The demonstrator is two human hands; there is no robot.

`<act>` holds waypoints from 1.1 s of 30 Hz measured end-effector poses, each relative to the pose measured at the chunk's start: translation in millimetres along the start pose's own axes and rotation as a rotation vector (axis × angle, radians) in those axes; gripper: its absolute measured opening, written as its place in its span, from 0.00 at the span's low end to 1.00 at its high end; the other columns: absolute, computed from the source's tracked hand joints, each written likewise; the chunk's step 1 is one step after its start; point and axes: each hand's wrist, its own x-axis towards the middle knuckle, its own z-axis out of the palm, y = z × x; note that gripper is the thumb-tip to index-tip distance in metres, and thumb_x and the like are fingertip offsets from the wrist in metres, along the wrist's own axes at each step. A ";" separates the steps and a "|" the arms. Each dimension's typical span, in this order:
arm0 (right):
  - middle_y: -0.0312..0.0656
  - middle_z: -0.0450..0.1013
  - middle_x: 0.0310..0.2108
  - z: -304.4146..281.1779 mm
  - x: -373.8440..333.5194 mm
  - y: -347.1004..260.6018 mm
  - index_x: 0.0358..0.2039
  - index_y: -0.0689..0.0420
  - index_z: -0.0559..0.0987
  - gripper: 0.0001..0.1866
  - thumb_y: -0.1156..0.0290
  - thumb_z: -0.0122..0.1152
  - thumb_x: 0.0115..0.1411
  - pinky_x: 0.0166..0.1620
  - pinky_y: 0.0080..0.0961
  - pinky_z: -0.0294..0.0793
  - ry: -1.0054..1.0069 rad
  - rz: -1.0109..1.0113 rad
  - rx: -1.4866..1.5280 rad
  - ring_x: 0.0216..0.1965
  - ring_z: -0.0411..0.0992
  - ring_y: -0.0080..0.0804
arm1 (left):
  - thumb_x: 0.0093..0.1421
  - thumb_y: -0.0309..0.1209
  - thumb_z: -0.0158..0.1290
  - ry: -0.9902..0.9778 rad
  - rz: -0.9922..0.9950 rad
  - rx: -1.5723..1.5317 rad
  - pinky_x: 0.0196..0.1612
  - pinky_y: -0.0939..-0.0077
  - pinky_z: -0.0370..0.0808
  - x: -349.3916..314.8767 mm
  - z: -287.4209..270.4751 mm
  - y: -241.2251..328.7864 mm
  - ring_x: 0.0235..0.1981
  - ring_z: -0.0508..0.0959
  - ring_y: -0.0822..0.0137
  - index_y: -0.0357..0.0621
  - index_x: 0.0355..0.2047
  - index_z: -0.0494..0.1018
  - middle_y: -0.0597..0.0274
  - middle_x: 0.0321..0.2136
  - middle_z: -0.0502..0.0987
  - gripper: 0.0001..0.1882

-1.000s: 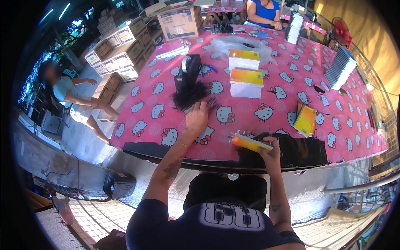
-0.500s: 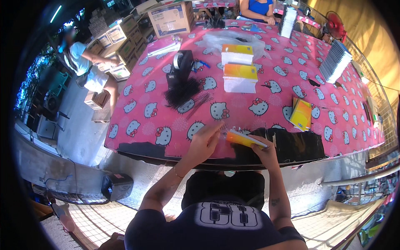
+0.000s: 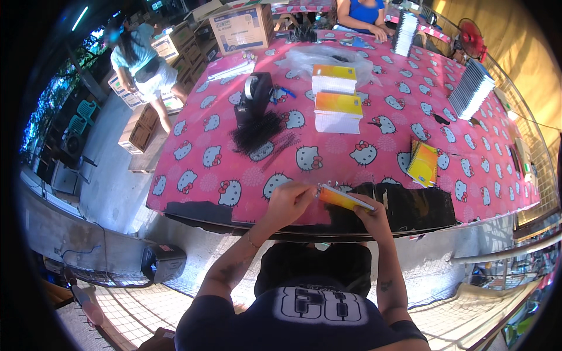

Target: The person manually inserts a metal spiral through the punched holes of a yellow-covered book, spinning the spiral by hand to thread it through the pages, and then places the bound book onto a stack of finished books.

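Note:
Over the table's near edge, my right hand (image 3: pixel 373 217) grips the right end of a small yellow-orange notebook (image 3: pixel 344 199), which lies tilted with its page edges showing. My left hand (image 3: pixel 291 203) is closed in a pinch at the notebook's left end. Whatever sits between those fingertips is too small to make out. Beyond my left hand lies a loose pile of black spiral binding coils (image 3: pixel 257 133). Straight ahead stand two stacks of yellow-covered notebooks (image 3: pixel 338 105), white pages facing me. To the right rest a few spiral-bound yellow notebooks (image 3: pixel 424 165).
A black tape dispenser (image 3: pixel 254 99) stands behind the coils, beside a blue tool (image 3: pixel 287 92). Tall stacks of bound notebooks (image 3: pixel 472 89) rise at the right. A cardboard box (image 3: pixel 241 28) and clear plastic (image 3: pixel 298 61) lie farther back. Two other people are beyond the table.
My left hand has drawn closer to the notebook's end, its fingers now pinched together. At the left, another person has turned and stepped nearer the table.

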 end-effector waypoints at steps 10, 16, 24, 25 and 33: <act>0.39 0.78 0.45 -4.0 1.5 -3.8 0.52 0.62 0.79 0.15 0.79 0.58 0.65 0.52 0.20 0.69 -0.035 0.005 -0.035 0.47 0.72 0.22 | 0.61 0.32 0.59 -0.139 0.179 -0.109 0.31 0.67 0.74 29.5 -6.2 -16.6 0.29 0.80 0.58 0.43 0.40 0.80 0.58 0.30 0.79 0.09; 0.42 0.79 0.45 -1.0 1.3 -2.8 0.54 0.62 0.78 0.16 0.78 0.55 0.66 0.53 0.22 0.69 -0.038 -0.055 -0.112 0.47 0.73 0.24 | 0.59 0.32 0.60 -0.243 0.333 0.037 0.41 0.65 0.76 38.0 -6.9 -21.8 0.38 0.79 0.55 0.43 0.41 0.78 0.59 0.36 0.78 0.11; 0.42 0.78 0.47 2.1 -10.0 -0.6 0.53 0.65 0.78 0.16 0.76 0.57 0.66 0.54 0.23 0.69 0.061 -0.056 -0.030 0.49 0.72 0.25 | 0.58 0.39 0.59 -0.037 0.564 0.465 0.57 0.41 0.66 41.3 5.5 2.4 0.53 0.74 0.51 0.47 0.49 0.75 0.54 0.52 0.72 0.20; 0.41 0.78 0.48 3.7 -10.2 -2.3 0.53 0.66 0.77 0.16 0.77 0.57 0.66 0.54 0.23 0.69 0.100 -0.047 0.005 0.50 0.72 0.25 | 0.58 0.40 0.59 0.001 0.503 0.484 0.59 0.38 0.62 36.5 9.6 13.2 0.55 0.73 0.50 0.48 0.49 0.75 0.54 0.53 0.72 0.20; 0.39 0.78 0.43 14.1 -15.6 -11.9 0.53 0.64 0.78 0.15 0.79 0.57 0.66 0.52 0.21 0.70 0.077 -0.059 -0.021 0.45 0.73 0.22 | 0.63 0.38 0.56 -0.048 0.408 0.450 0.67 0.35 0.48 20.0 12.6 6.3 0.56 0.74 0.59 0.52 0.49 0.75 0.65 0.48 0.77 0.15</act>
